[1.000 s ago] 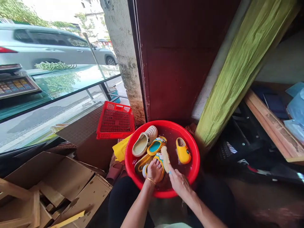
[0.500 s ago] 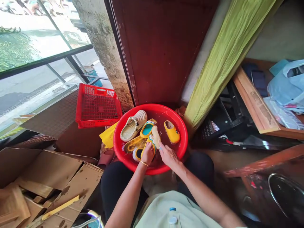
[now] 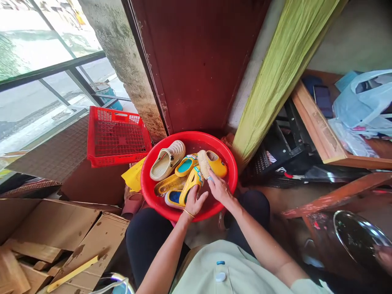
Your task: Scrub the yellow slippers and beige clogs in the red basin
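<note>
While the right hand grips a pale-bristled brush near a yellow rubbery clog, the left hand, open, touches a blue-trimmed yellow clog inside the round red plastic basin. Scrubbing appears underway; another stroke would require steadying fingers.

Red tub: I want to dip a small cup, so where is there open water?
Open water shows inside the tub's far rim, between the cream clog and the pale brush. The left half is crowded with footwear, and the left hand is by its near edge.
</note>
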A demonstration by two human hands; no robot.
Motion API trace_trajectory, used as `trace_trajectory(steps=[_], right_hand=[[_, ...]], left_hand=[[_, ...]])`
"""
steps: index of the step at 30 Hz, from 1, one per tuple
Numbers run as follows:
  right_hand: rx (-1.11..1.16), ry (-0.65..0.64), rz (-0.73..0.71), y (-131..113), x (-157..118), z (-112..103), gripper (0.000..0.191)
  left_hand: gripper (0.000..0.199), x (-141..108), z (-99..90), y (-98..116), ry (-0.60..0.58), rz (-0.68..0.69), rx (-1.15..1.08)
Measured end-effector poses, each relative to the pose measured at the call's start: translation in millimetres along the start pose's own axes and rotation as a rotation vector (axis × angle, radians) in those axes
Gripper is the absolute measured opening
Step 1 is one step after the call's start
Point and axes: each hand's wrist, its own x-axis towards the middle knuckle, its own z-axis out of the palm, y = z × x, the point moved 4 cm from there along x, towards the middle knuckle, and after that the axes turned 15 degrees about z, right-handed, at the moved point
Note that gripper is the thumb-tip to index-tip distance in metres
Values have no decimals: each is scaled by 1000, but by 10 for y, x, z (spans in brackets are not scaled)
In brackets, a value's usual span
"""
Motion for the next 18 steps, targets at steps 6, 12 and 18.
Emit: trace_trajectory(steps=[6, 12, 18], right_hand=[[-266, -153, 43, 204, -277, -9, 60], [-206, -111, 0, 88, -222, -90, 59], [-330, -158, 73, -55, -225, 160, 63]], left_hand=[[48, -45, 47, -173, -211, -14, 419], [49, -25, -46, -241, -212, -81, 536], [38, 1, -33, -195, -273, 26, 616]])
